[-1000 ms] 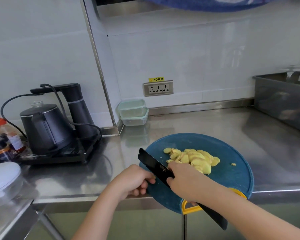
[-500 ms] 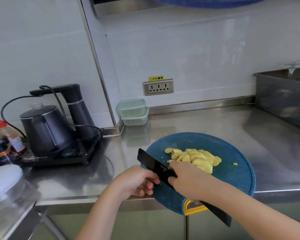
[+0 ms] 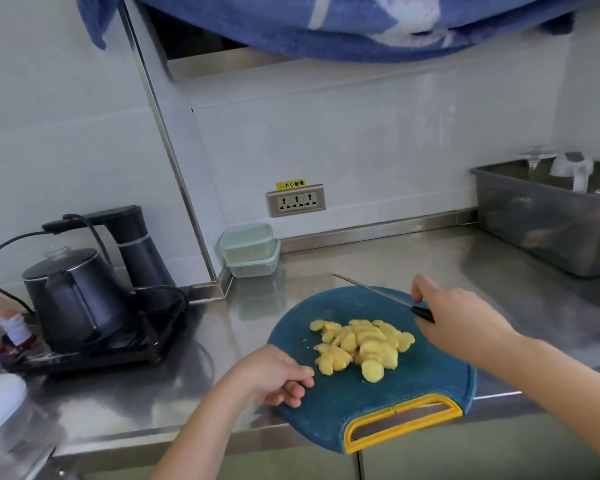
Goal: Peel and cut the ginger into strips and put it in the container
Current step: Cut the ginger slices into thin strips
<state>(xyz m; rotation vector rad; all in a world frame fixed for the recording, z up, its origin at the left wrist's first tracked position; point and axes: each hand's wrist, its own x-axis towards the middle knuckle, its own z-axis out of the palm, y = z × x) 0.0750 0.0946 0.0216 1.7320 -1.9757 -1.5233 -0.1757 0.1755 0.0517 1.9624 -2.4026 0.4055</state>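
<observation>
Ginger slices (image 3: 361,346), peeled and pale yellow, lie in a loose, overlapping heap near the middle of the round blue cutting board (image 3: 413,386). They are flat rounds, not strips.

Your left hand (image 3: 274,375) sits at the board's left rim with its fingers curled inward, the tips just beside the nearest slices. A small yellow bit lies right at those fingertips, and you cannot tell from here whether you pinch it or only touch it.

Your right hand (image 3: 458,313) is over the far right part of the board and grasps the black handle of the knife (image 3: 378,292), with the forefinger reaching forward along the back of the blade. The blade runs away to the left across the board's far rim, its tip over bare counter (image 3: 395,258), apart from the heap. Whether the blade touches the board cannot be told.

The board's yellow handle (image 3: 350,439) juts past the counter's front edge.

Two clear containers (image 3: 250,249) with pale green lids stand stacked in the wall corner behind and left of the board, well apart from the ginger. A wall socket (image 3: 295,200) is above them. Further left, a black kettle (image 3: 70,292) stands on a black base (image 3: 101,344), with bottles (image 3: 0,327) at the edge of view. A grey tub (image 3: 548,216) sits at the right rear, and a blue cloth (image 3: 326,22) hangs across the top.
</observation>
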